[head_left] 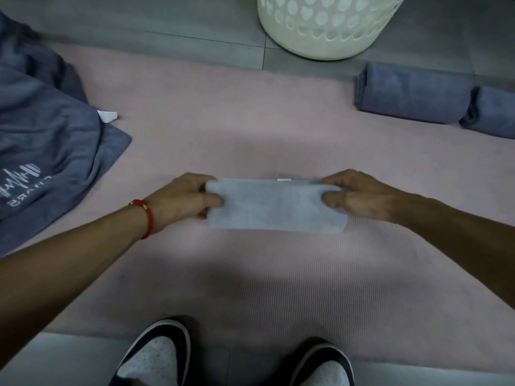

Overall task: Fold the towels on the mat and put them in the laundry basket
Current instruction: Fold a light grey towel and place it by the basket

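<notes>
While stretched flat over the middle of the pink mat (278, 274), pale blue folded towel (276, 204), held as a long narrow strip at both short ends. Left hand (181, 200) clamped on the left end, thumb on top, fingers curled beneath the edge; right hand (359, 197) clamped on the right end in the same pinch. Hands set apart by the strip's full length. Small white tag (284, 179) peeking out at the far edge of the strip. Red bracelet (145, 218) round the left wrist.

Beyond the mat, on the grey tiled floor (167, 26), white laundry basket (326, 26) with oval holes in its wall, well apart from the held towel. At the mat's right edge, two darker blue folded towels (412, 93) lying side by side and touching, near the basket. At the left, loose heap of grey-blue towels (47, 129), one bearing white lettering, with a white label (107, 116) sticking out. At the near edge, two black-and-white shoes (156, 358), toes on the mat.
</notes>
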A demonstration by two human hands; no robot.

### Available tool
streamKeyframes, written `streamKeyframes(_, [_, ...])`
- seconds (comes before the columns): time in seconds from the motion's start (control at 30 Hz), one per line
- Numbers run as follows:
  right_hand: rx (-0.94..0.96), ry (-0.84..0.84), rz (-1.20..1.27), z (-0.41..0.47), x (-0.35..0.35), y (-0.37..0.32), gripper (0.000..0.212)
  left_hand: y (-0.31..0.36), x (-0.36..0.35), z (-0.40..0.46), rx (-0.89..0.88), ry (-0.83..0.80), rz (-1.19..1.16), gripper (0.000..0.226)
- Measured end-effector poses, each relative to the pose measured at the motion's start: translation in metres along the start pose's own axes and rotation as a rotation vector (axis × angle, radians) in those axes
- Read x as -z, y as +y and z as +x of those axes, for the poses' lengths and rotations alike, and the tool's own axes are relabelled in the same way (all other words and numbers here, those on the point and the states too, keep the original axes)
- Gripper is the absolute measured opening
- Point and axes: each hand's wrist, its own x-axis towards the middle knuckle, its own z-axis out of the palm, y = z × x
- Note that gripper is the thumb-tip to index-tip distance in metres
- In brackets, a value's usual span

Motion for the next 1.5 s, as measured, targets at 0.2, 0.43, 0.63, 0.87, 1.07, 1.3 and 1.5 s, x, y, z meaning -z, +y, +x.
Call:
streamKeyframes(0.2, [-0.013, 0.258, -0.173, 0.015, -0.006, 0.001, 0.028, -0.006, -0.012, 0.017, 0.15, 0.237, -0.24, 0.01])
streamKeyframes(0.43, [0.101, 0.518, -0.664, 0.009, -0.041, -0.014, 0.071, -0.006, -0.018, 0.022, 0.141, 0.38, 0.017, 0.032])
streamKeyframes(0.63, [0.079, 0.213, -0.838, 0.021, -0.091, -0.014, 0.08, -0.01, -0.019, 0.026, 0.077, 0.434, 0.218, 0.034])
streamKeyframes(0.87, [0.153, 0.14, -0.32, 0.033, -0.068, -0.005, 0.076, -0.013, -0.019, 0.033, 0.105, 0.411, 0.164, 0.012])
streamKeyframes(1.07, [-0.236, 0.521, -0.148, 0.019, -0.047, 0.022, 0.061, -0.012, -0.006, 0.041, 0.158, 0.309, 0.038, 0.027])
streamKeyframes(1.3, [-0.449, 0.516, 0.251, 0.014, -0.06, 0.001, 0.039, -0.016, -0.006, 0.036, 0.141, 0.245, -0.082, 0.02])
streamKeyframes(1.5, [-0.571, 0.307, 0.865, 0.008, -0.034, -0.005, 0.047, -0.02, 0.004, 0.027, 0.106, 0.14, -0.27, 0.037])
